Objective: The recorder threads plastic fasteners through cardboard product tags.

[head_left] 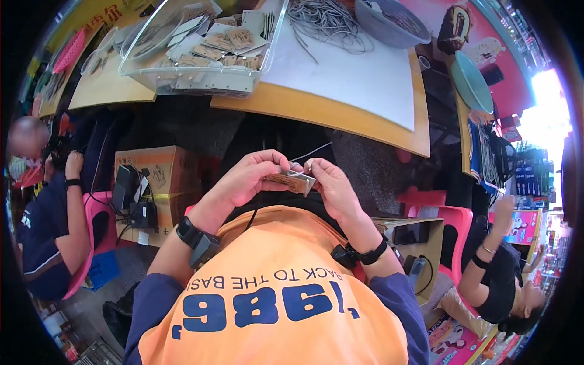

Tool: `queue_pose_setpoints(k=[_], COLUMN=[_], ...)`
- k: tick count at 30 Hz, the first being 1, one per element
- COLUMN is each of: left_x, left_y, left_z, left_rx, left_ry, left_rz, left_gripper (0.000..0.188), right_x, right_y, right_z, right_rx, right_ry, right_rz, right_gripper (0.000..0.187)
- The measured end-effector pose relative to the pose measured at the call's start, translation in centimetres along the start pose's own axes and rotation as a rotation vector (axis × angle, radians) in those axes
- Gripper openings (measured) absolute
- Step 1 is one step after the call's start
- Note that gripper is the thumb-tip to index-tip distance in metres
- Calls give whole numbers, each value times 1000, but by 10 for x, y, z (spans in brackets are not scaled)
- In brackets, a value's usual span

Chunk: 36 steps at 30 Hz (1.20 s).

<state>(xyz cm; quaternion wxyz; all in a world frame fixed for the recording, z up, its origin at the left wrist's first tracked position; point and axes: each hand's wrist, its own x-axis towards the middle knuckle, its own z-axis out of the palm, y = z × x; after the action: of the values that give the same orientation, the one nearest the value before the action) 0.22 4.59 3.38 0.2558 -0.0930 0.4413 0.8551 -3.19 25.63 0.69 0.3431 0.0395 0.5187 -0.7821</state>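
Close in front of my chest, my left hand (250, 178) pinches a small brown printed card (291, 182) with a pale edge. A light grey cord (298, 173) lies over the card's top edge, and a thin end of it trails away toward the table. My right hand (333, 187) has its thumb and forefinger pressed together on the cord beside the card. How the cord runs at the card is partly hidden by my fingers.
Ahead stands a table (340, 128) with a clear plastic bin (182, 79) of similar cards, a heap of grey cords (325, 27) and a grey basin (395, 24). A cardboard box (167, 167) stands at left. People sit on pink chairs (459, 219) either side.
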Motion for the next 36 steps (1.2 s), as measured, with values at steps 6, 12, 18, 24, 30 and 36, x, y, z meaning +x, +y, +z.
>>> queue_pose_setpoints(k=[6,12,18,24,30,36], left_x=[4,4,6,3,1,5], left_y=[-3,-2,-3,-3,-1,-6], left_z=[-5,-5,-10,0,2,-5], left_rx=[-5,48,240,235,166,188], left_ry=[-22,44,35,136,233,259], left_rz=[-9,-15,37,130,268,424], left_gripper=[13,13,14,16,15,15], right_x=[0,3,-1,-10,-59,-100], right_y=[-3,-9,-21,-30,-64,-86], right_z=[3,-3,-5,12,50,65], right_rx=[-4,-128,-47,-251,-862,-652], right_ry=[-7,96,-5,65,-201,-732], right_rz=[78,-53,44,-204,-752,-828], right_gripper=[18,21,20,17,11,12])
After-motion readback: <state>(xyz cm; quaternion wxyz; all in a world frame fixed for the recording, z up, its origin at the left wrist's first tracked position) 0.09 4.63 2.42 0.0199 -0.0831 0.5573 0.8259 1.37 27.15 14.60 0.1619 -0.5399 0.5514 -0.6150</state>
